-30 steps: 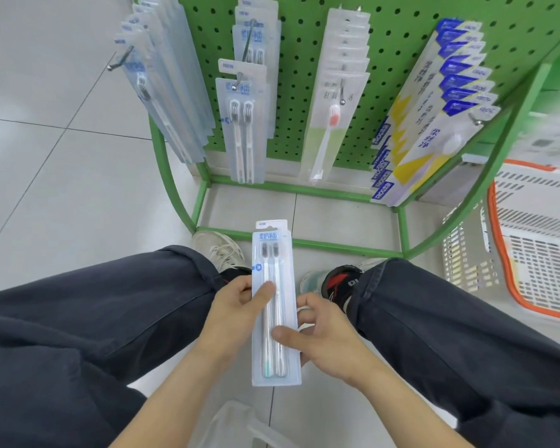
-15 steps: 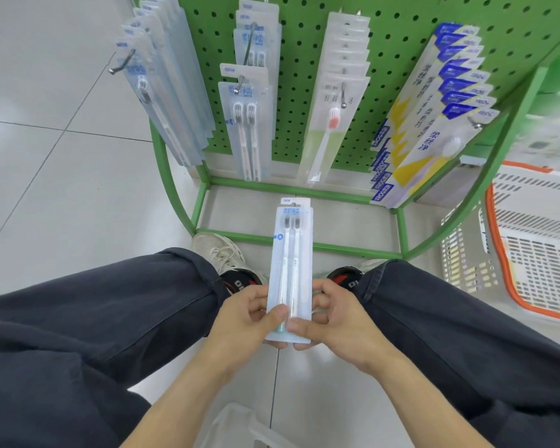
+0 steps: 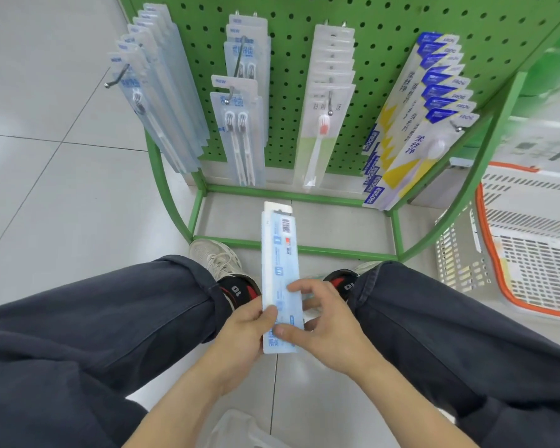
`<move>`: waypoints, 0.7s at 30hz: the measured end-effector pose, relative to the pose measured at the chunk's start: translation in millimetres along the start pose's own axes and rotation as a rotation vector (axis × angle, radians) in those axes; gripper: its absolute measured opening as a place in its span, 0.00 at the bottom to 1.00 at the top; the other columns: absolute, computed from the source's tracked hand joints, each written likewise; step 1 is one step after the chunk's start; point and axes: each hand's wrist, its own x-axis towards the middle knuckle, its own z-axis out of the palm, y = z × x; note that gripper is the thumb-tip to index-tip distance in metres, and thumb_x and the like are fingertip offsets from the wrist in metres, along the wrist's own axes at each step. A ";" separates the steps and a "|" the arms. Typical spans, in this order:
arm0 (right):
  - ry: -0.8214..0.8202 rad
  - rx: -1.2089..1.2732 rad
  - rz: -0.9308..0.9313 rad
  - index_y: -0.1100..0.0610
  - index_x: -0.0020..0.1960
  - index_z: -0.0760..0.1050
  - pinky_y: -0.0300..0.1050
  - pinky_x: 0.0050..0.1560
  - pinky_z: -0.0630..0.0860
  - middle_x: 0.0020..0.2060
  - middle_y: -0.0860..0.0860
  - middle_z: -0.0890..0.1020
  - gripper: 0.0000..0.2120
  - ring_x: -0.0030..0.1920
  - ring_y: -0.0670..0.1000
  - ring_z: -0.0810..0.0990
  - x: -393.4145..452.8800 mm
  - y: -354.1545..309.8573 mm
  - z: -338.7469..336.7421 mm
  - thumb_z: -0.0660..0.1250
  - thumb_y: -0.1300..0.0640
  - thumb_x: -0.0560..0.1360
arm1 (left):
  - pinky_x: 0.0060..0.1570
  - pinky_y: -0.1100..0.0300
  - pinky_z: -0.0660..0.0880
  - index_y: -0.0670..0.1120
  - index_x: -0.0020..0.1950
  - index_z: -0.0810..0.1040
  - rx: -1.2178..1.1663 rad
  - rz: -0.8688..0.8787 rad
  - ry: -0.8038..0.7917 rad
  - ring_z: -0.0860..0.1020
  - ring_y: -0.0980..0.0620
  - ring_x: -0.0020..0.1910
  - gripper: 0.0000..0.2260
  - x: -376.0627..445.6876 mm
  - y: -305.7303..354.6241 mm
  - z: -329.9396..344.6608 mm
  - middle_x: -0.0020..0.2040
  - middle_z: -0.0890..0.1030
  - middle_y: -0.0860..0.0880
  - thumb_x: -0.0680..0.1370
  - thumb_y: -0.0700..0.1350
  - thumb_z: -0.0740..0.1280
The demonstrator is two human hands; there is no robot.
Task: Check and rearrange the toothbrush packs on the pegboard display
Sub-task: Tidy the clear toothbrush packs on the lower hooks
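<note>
Between my knees I hold a light blue twin toothbrush pack [image 3: 280, 266] upright, its printed back with a barcode facing me. My left hand [image 3: 244, 331] pinches its lower left edge with thumb on top. My right hand [image 3: 327, 321] grips the lower right edge, thumb across the bottom and fingers curled over it. On the green pegboard [image 3: 385, 33] hang rows of packs: clear blue ones [image 3: 162, 101] at left, matching twin packs [image 3: 240, 130], single pink-head brushes [image 3: 327, 101], and blue-yellow packs [image 3: 414, 124] at right.
The green stand frame [image 3: 291, 250] rests on the tiled floor just past my shoes. A white plastic basket with an orange rim [image 3: 530, 247] sits at the right. Clear plastic [image 3: 240, 428] shows at the bottom edge. My dark trouser legs flank both hands.
The pack has been turned over: its front with the two brushes faced me earlier, its printed back faces me now. Both hands shifted down to its lower end.
</note>
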 end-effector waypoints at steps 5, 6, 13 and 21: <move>0.133 0.224 0.126 0.47 0.59 0.70 0.40 0.42 0.80 0.51 0.51 0.81 0.35 0.46 0.50 0.83 13.2 1.1 -15.4 0.86 0.56 0.60 | 0.61 0.47 0.78 0.41 0.68 0.76 -0.063 -0.141 -0.193 0.82 0.39 0.61 0.15 -2.5 -0.3 -1.2 0.61 0.83 0.40 0.85 0.41 0.56; 0.165 0.271 0.138 0.49 0.61 0.69 0.43 0.44 0.82 0.50 0.53 0.82 0.36 0.45 0.50 0.84 16.1 2.0 -18.1 0.86 0.58 0.60 | 0.62 0.47 0.78 0.41 0.69 0.75 -0.041 -0.158 -0.224 0.81 0.41 0.62 0.15 -2.9 -2.5 -1.0 0.62 0.82 0.41 0.85 0.41 0.57; 0.201 0.311 0.170 0.51 0.61 0.72 0.56 0.49 0.84 0.44 0.52 0.87 0.32 0.45 0.55 0.87 26.1 9.2 -39.1 0.84 0.56 0.62 | 0.58 0.51 0.79 0.42 0.67 0.76 0.280 -0.155 -0.337 0.81 0.46 0.62 0.12 -1.1 -6.7 -5.4 0.62 0.83 0.45 0.84 0.39 0.62; 0.088 0.156 0.141 0.57 0.46 0.75 0.37 0.27 0.72 0.33 0.48 0.85 0.12 0.30 0.45 0.82 22.5 -1.6 -26.6 0.77 0.53 0.73 | 0.53 0.53 0.82 0.43 0.59 0.80 0.252 -0.004 0.035 0.86 0.48 0.48 0.10 4.4 -13.8 10.0 0.50 0.87 0.47 0.79 0.45 0.71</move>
